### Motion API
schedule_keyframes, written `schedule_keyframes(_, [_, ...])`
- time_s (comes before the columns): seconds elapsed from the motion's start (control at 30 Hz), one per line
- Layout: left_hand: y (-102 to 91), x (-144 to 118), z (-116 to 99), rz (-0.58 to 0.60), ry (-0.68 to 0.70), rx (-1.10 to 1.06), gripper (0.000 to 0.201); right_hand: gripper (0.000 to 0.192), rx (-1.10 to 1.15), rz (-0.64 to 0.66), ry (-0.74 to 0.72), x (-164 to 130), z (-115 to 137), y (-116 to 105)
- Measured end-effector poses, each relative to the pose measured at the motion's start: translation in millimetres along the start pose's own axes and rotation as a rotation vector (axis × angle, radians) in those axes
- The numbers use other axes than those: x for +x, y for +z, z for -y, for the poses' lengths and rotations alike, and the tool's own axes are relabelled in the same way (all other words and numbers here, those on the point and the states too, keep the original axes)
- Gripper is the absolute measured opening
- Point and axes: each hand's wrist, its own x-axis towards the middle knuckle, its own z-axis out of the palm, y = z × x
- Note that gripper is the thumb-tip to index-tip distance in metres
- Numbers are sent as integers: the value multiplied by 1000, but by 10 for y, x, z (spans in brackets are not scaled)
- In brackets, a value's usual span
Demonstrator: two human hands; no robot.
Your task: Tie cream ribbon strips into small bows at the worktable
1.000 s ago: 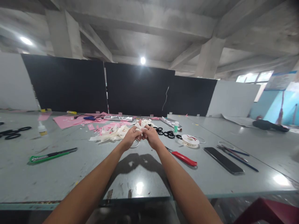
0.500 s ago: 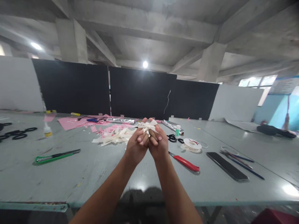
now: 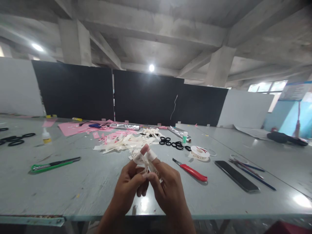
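Between both hands is a cream ribbon bow [image 3: 151,156], its loops standing up around the fingertips. My left hand [image 3: 129,187] pinches its left side, thumb pressed towards the index finger. On the other side, my right hand [image 3: 169,183] grips it with thumb and bent fingers. The thumb tips meet below the bow, and its lower part is hidden by the fingers. Just beyond the hands lies a pile of cream ribbon strips [image 3: 126,143], with a thin pale ring [image 3: 135,152] at its near edge.
To the left lie a green utility knife [image 3: 56,165], a small glue bottle [image 3: 46,136] and black scissors [image 3: 16,139]. A red-handled knife [image 3: 193,172], ribbon spool [image 3: 200,151], glue stick [image 3: 185,137] and phone [image 3: 236,175] lie right. Pink sheets [image 3: 75,127] are behind, before dark panels [image 3: 148,97].
Both hands have drawn back towards me and lower. They turned from cupped palms under the bow to pinching it from both sides. Scissors behind them now show.
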Motion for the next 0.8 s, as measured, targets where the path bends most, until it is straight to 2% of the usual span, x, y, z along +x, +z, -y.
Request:
schedule_keyframes(0.07, [-16, -35, -26, 13, 2, 26, 83, 49, -55, 11, -24, 1, 32, -20])
schedule_keyframes(0.2, [-37, -61, -44, 52, -22, -10, 79, 56, 199, 34, -121, 9, 46, -27])
schedule_keyframes(0.27, [-46, -59, -36, 79, -31, -60, 77, 56, 257, 65, -121, 15, 54, -23])
schedule_keyframes(0.5, [-102, -59, 11, 76, 66, -205, 77, 48, 171, 112, -67, 38, 52, 21])
schedule_keyframes(0.6, [-109, -93, 35, 103, 52, -224, 78, 53, 300, 196, -70, 8, 15, 34])
schedule_keyframes(0.8, [-90, -131, 36, 228, 18, -300, 72, 72, 639, 306, 53, -51, 11, 73])
